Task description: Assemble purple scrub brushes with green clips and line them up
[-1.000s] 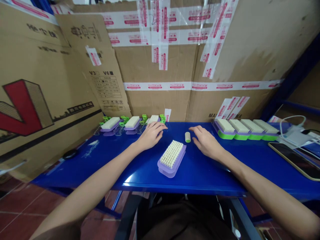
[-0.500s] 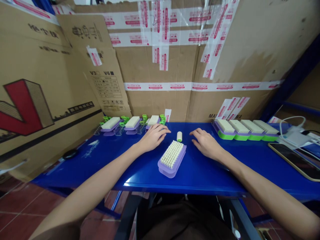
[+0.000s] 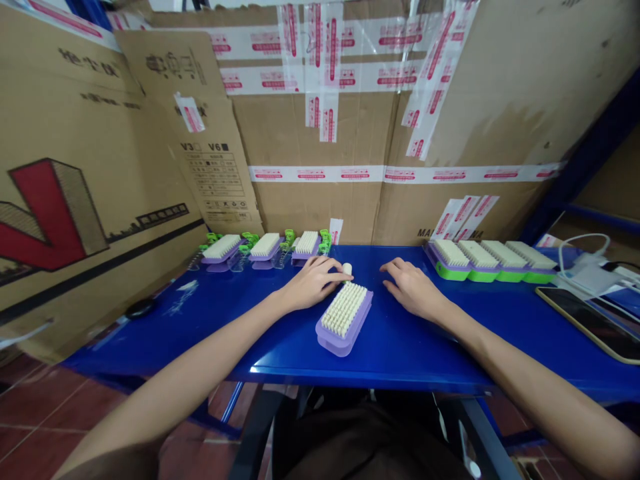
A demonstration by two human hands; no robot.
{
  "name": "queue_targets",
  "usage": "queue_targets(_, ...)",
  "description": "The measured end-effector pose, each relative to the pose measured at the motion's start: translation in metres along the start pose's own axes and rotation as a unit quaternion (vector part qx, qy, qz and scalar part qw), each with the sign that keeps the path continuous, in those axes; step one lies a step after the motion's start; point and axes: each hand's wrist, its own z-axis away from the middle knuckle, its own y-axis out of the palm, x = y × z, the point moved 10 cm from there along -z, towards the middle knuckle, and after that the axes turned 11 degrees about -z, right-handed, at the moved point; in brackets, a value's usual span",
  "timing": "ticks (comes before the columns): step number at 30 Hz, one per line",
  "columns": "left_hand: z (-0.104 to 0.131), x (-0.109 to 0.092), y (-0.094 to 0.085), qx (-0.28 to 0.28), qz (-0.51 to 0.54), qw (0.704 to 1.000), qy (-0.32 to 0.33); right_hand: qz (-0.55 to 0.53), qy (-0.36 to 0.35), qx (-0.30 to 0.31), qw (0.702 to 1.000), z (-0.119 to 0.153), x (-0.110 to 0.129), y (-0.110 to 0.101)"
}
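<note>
Between the thumb and fingertips of my left hand (image 3: 315, 281) is a small white cylinder (image 3: 347, 269), partly covered by the fingers; its green end hardly shows. Just below that hand, a purple block topped with rows of cream pegs (image 3: 345, 310) lies at a slant on the blue table. My right hand (image 3: 407, 283) rests on the tabletop to the right of the block, apart from it. Its fingers are loosely curved, thumb away from the index finger, and nothing is in them.
Purple peg-topped blocks with green clips (image 3: 266, 247) line the back left. At the back right is a row of similar blocks on green bases (image 3: 493, 260). A phone (image 3: 595, 320) and white cables (image 3: 580, 267) lie far right. Cardboard (image 3: 320, 200) walls the back of the table (image 3: 280, 340).
My left hand has moved slightly right and down and closed on the white cylinder, which has shifted left from its spot above the block. My right hand has stayed put.
</note>
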Motion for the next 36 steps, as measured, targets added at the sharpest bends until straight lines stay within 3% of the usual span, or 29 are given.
queue_targets(10, 0.003, 0.006, 0.011, 0.022, -0.047, 0.999, -0.002, 0.005, 0.005, 0.008, 1.000, 0.000, -0.002, 0.002)
queue_targets(19, 0.005, 0.007, 0.014, 0.000, -0.061, 0.998, -0.021, -0.006, -0.008, 0.007, 1.000, 0.000, 0.000, 0.003)
queue_targets(25, 0.003, 0.006, 0.001, -0.025, -0.124, 0.992, -0.024, -0.005, -0.004, 0.002, 1.000, 0.002, 0.007, -0.002)
queue_targets(30, -0.018, 0.028, -0.016, -0.015, -0.176, 0.984, -0.027, 0.001, 0.006, 0.016, 1.000, 0.002, 0.008, -0.002)
queue_targets(36, -0.053, 0.067, 0.009, 0.012, -0.228, 0.973, -0.043, 0.002, 0.011, 0.019, 1.000, 0.002, 0.009, -0.001)
